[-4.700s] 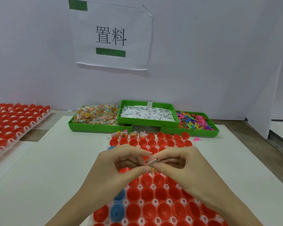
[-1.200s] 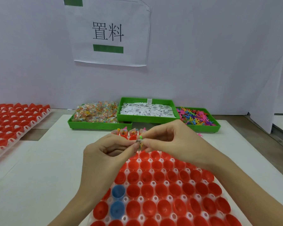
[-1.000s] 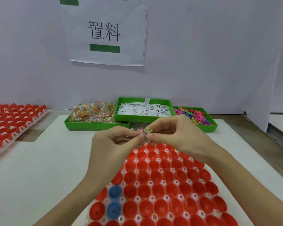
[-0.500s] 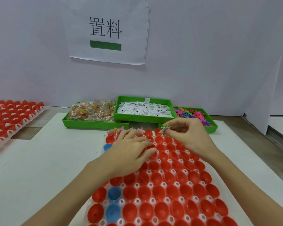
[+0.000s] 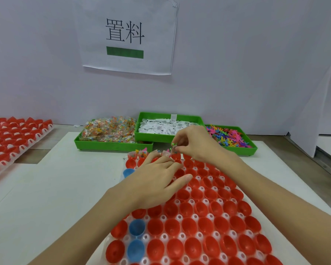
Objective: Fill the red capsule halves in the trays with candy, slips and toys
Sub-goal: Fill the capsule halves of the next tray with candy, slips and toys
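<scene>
Spare tray (image 5: 17,138): far left, set off the white mat (image 5: 52,188), full of red halves. Out of my way there, I judge, waiting its turn.
Candy bin (image 5: 96,145): green, leftmost of three along the wall, heaped with wrapped sweets.
Left hand (image 5: 153,186): lies flat on the working tray (image 5: 214,188), fingers straight and relaxed, gripping nothing. Fingertips reach the far row; I take this as steadying the tray while the other hand loads.
Blue halves (image 5: 136,228): a few odd ones in the left columns; not my concern.
Slip bin (image 5: 141,133): centre, raised on the edges of its neighbours, white slips inside.
Red capsule halves (image 5: 203,227): seated mouth-up in the working tray, right in front of me. Only a few in the far row show filling; the rest look bare, so the job is barely begun.
Right hand (image 5: 195,145): pinching a small bundle (image 5: 174,147) with a green toy part, just above the far row. What else is in the bundle I cannot tell. Probably about to drop into the next bare half.
Toy bin (image 5: 251,150): rightmost, bright plastic figures, near my right hand for short reaches.
</scene>
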Demonstrator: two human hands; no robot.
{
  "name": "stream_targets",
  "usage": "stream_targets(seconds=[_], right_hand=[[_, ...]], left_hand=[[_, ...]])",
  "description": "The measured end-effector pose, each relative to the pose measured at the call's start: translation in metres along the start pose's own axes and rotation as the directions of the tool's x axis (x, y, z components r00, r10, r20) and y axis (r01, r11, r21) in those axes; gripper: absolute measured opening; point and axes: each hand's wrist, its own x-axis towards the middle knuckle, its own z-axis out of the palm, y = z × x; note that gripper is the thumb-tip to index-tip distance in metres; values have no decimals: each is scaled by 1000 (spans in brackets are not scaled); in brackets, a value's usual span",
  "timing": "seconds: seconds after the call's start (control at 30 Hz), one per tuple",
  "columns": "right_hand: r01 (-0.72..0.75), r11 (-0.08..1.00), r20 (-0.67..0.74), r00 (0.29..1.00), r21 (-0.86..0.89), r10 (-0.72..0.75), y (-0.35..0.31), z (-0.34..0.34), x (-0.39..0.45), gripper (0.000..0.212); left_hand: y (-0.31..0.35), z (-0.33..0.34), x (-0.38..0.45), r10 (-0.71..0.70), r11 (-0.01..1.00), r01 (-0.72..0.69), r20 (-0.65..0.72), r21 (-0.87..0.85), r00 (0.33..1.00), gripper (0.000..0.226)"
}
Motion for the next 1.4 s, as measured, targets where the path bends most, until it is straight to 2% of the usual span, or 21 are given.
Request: stream_targets(seconds=[0.43, 0.53, 0.77, 0.97, 1.1, 1.23, 1.4], right_hand=[[34, 961, 223, 974, -274, 29, -13, -6, 16, 17], [21, 942, 236, 970, -335, 62, -15, -3, 19, 16], [-49, 933, 253, 956, -356, 147, -19, -8, 26, 19], [-16, 938, 394, 905, -347, 161, -22, -18, 29, 18], [24, 936, 353, 929, -350, 108, -22, -14, 28, 13], [-1, 957, 310, 946, -289, 95, -18, -17, 29, 10], [-32, 955, 328, 935, -294, 132, -17, -17, 31, 4]], left_hand=[[3, 8, 0, 10, 998, -8, -38, 62, 999, 89], [2, 8, 0, 7, 997, -4, -41, 79, 999, 87], [3, 7, 1, 7, 997, -4, -41, 77, 999, 93], [3, 4, 0, 6, 997, -3, -36, 78, 999, 83], [4, 1, 0, 21, 992, -13, -65, 124, 998, 82], [5, 3, -1, 36, 987, -23, -80, 160, 996, 82], [2, 3, 1, 21, 997, -16, -65, 77, 998, 86]])
